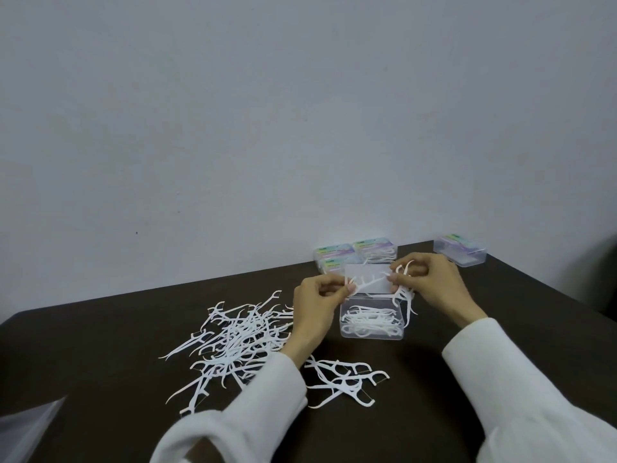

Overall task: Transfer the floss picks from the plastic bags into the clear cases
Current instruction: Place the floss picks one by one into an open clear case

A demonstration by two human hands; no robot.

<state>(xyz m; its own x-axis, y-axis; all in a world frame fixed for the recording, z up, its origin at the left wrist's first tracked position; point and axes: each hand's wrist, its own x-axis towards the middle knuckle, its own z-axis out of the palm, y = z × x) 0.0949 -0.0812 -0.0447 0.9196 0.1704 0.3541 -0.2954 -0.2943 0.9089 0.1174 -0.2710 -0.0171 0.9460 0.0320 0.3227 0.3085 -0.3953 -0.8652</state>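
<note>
I am holding both hands just above the open clear case (371,324), which is sitting on the dark table (100,345) with a layer of white floss picks already lying inside it. My left hand (315,304) is pinching one end of a floss pick (367,283) between thumb and forefinger, and my right hand (430,282) is curling around a small bunch of picks (405,297) whose handles are hanging down over the case's right rim. The single pick is stretching between my two hands, in front of the case's raised lid (367,277). A big loose pile of floss picks (233,342) is lying on the table to the left of my left wrist, and a smaller cluster (344,379) is lying between my white sleeves (253,412), nearer to me than the case. Three closed, filled cases (354,255) are standing against the wall (300,111) behind my hands, and another closed case (460,252) is standing well apart to the right. A clear plastic bag (23,426) is lying at the table's near left corner
</note>
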